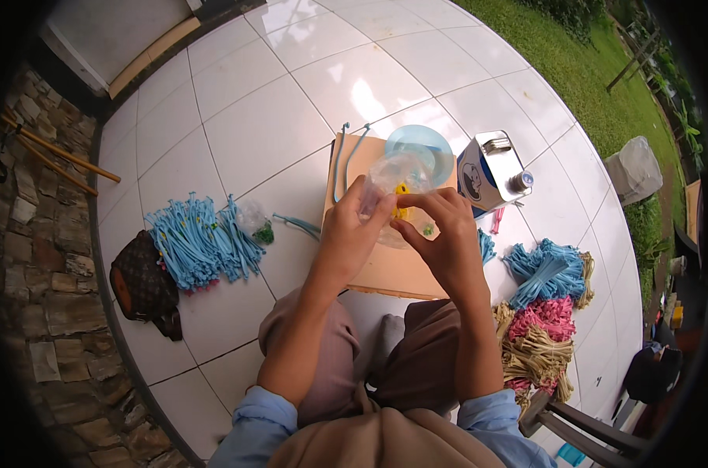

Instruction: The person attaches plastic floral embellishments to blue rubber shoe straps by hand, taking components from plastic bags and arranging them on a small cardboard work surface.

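Observation:
My left hand (354, 222) is closed on a thin clear plastic bag (401, 165), thumb against the fingers. Small yellow pieces (402, 189) show in the bag, and a green bit (428, 230) lies low in it. From the other side my right hand (450, 234) grips the bag too, its fingertips meeting my left thumb; whether they also pinch a small piece is hidden. Beneath both hands is a brown board (393, 279). Two light-blue cords (339, 168) lie along its far left part. A translucent blue dish (440, 144) sits at its far right corner.
A metal can (486, 175) stands right of the board. Bundled blue cords (194, 242) lie left, near a brown bag (142, 273) and a small clear bag (253, 218). Blue cords (549, 269), pink cords (545, 320) and tan cords (537, 355) pile up right, near a wooden frame (584, 433).

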Available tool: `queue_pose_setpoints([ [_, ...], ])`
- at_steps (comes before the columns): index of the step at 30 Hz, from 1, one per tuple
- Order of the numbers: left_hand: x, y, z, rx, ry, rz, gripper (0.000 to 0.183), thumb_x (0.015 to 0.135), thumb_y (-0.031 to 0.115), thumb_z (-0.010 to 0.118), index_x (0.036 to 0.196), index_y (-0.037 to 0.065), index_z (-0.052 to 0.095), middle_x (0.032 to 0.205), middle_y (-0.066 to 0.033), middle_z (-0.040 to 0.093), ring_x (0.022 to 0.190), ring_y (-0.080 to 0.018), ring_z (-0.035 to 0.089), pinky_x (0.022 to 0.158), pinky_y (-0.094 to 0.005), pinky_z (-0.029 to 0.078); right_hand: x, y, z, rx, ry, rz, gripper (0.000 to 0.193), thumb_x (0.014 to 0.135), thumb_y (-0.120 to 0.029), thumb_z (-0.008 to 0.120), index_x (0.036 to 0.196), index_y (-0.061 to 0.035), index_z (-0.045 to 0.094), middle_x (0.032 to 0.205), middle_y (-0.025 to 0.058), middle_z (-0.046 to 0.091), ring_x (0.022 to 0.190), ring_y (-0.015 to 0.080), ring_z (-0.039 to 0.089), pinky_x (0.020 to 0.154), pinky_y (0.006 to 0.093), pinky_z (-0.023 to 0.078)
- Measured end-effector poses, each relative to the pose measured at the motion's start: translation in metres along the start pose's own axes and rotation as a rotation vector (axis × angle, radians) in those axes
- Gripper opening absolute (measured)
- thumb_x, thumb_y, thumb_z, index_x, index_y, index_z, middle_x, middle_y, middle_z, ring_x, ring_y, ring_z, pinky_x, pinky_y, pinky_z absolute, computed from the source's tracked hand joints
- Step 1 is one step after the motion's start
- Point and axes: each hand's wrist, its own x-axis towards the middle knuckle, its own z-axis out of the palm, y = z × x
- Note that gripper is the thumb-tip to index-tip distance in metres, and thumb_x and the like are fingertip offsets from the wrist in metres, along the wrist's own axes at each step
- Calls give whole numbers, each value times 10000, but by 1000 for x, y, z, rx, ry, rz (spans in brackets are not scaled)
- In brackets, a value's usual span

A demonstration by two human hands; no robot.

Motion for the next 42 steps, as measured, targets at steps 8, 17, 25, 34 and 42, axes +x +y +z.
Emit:
queue_pose_setpoints([
  [8, 0, 9, -4, 64, 66, 42, 299, 838, 253, 587, 917, -6, 461, 773, -141, 590, 690, -228, 592, 630, -329, 459, -1, 0, 6, 69, -48, 54, 132, 696, -82, 675, 816, -65, 621, 753, 39, 597, 781, 234, 523, 761, 344, 400],
  [17, 0, 10, -14, 2, -36, -14, 249, 816, 185, 627, 927, 17, 481, 879, -38, 547, 820, -81, 502, 743, -241, 426, 2, -1, 18, 132, 53, 54, 77, 823, -76, 553, 889, -36, 546, 783, 80, 615, 775, 242, 545, 705, 317, 417],
  [25, 9, -5, -38, 253, 219, 37, 244, 794, 175, 624, 904, 6, 486, 800, -87, 583, 743, -146, 549, 684, -270, 444, 14, 25, 14, 874, 147, 491, 164, 890, -158, 487, 902, 0, 527, 818, 111, 645, 768, 136, 594, 622, 275, 433],
  [34, 5, -18, -51, 427, 242, 74, 312, 773, 269, 637, 896, 11, 510, 771, -152, 606, 695, -258, 601, 644, -330, 467, -28, 67, 80, -395, -150, 152, 84, 727, -43, 584, 711, 14, 525, 717, 166, 558, 752, 336, 542, 678, 407, 446],
  [42, -1, -10, -64, 314, 254, 7, 317, 786, 276, 623, 919, 4, 529, 806, -143, 617, 742, -218, 606, 680, -307, 462, 0, 13, 46, 301, -269, 613, 246, 873, -221, 508, 1008, -28, 577, 959, 162, 580, 743, 249, 603, 642, 298, 502],
])
